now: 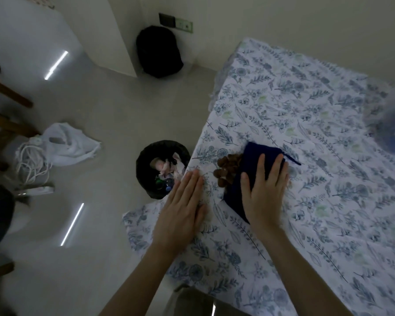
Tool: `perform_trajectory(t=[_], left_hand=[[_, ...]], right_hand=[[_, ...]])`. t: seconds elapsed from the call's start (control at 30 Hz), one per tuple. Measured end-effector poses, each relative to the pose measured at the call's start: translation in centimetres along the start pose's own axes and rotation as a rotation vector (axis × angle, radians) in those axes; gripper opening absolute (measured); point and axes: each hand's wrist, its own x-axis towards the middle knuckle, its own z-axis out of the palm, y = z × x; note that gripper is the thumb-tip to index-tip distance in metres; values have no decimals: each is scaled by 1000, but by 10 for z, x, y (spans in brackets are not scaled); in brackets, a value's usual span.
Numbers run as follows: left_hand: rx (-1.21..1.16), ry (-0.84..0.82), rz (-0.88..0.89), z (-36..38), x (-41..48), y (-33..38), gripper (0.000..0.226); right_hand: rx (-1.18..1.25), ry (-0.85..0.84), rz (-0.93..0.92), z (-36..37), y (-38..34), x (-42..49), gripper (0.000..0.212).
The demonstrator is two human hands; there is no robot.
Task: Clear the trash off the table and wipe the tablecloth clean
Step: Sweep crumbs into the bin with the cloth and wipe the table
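Observation:
A floral blue-and-white tablecloth (317,137) covers the table. On it lies a folded dark blue cloth (252,160), and my right hand (263,190) presses flat on top of it with straight fingers. A heap of brown shells or nut-like scraps (226,169) sits against the cloth's left edge, near the table's left side. My left hand (181,208) lies flat with fingers together along that table edge, just left of the scraps. On the floor below the edge stands a black bin (146,176) holding crumpled paper and a bottle.
A second black bin (157,51) stands by the far wall. A white bag (69,144) and coiled white cable (30,163) lie on the floor at left, near wooden chair legs (7,92). A blurred pale object (392,115) sits at the table's right edge.

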Motion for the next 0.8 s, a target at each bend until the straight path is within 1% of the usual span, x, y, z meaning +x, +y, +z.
perform_trajectory(t=[0.17, 0.23, 0.3, 0.43, 0.53, 0.8], left_hand=[[7, -12, -27, 2, -11, -1, 58], [-5, -2, -65, 3, -25, 2, 57], [-7, 16, -86, 5, -35, 6, 55], [10, 31, -104, 6, -35, 8, 55], [45, 22, -88, 5, -35, 8, 56], [69, 36, -73, 5, -33, 8, 56]], right_hand=[[-32, -47, -179, -16, 44, 9, 64], [-14, -58, -201, -23, 65, 8, 64], [9, -53, -177, -27, 75, 2, 63], [-43, -36, -143, -18, 48, -12, 65], [-28, -44, -131, -7, 25, -15, 64], [-53, -1, -115, 10, -23, 1, 63]])
